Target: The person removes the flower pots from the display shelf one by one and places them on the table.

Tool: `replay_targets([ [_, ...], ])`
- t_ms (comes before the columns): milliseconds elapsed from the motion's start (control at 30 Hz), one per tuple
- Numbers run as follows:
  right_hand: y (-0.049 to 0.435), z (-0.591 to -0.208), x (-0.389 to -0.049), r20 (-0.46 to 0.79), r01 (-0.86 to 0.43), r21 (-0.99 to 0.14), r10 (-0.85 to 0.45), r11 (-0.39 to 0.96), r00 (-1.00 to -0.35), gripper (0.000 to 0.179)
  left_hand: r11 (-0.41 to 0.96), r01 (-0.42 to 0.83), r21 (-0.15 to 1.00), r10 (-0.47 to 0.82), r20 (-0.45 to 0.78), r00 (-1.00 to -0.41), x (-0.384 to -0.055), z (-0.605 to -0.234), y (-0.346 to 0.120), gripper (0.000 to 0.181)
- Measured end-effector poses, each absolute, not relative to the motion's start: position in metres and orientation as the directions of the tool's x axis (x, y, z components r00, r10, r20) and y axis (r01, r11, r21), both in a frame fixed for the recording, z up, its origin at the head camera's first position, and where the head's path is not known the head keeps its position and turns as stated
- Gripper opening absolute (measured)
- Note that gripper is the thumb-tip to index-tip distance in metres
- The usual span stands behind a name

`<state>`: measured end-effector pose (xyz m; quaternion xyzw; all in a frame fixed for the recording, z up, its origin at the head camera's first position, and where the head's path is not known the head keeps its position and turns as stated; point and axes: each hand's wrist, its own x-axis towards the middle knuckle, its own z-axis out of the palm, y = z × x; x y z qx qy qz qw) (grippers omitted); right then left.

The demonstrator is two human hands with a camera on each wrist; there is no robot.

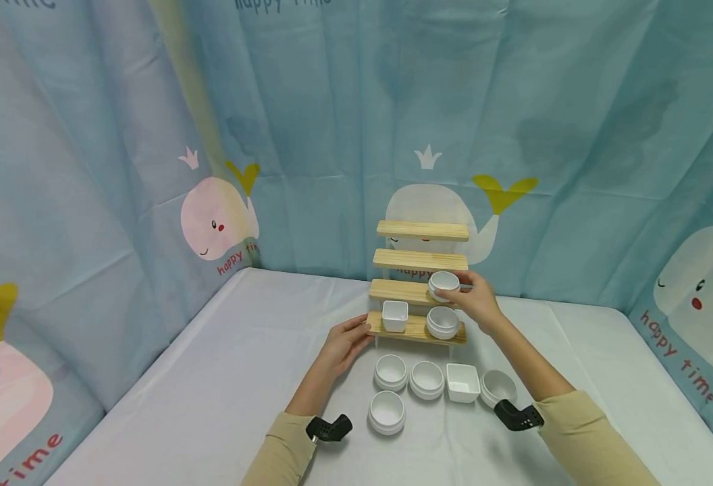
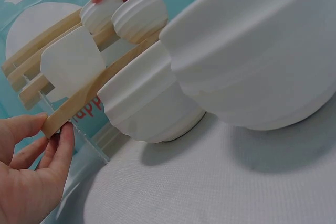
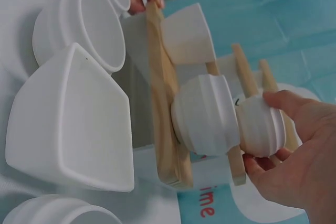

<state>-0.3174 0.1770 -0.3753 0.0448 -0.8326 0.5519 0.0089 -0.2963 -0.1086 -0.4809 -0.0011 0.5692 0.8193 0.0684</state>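
A tiered stand with several light wood shelves (image 1: 422,260) rises at the back of the table. My right hand (image 1: 478,300) holds a round white ribbed bowl (image 1: 443,283) at the right end of the second shelf from the bottom, thumb and fingers on opposite sides of it. With my left hand (image 1: 343,344) I pinch the left end of the bottom shelf (image 2: 79,98), thumb above and fingers below. That shelf carries a square white bowl (image 1: 395,316) on its left and another round bowl (image 3: 206,115) on its right.
In front of the stand, a row of white bowls sits on the white-covered table (image 1: 210,378): round ones (image 1: 390,372) and a square one (image 1: 462,383). Another round bowl (image 1: 387,412) is nearer the front. A blue whale-print curtain (image 1: 308,135) hangs behind.
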Motion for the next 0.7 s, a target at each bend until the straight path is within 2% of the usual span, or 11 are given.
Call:
replay_targets([
  [700,0.1759,-0.3723,-0.3152,0.054,-0.068,-0.923,-0.048,0.378,-0.997,0.072,-0.349,-0.117,0.93,0.105,-0.085,-0.991,-0.2948,-0.4795,-0.1083,0.045],
])
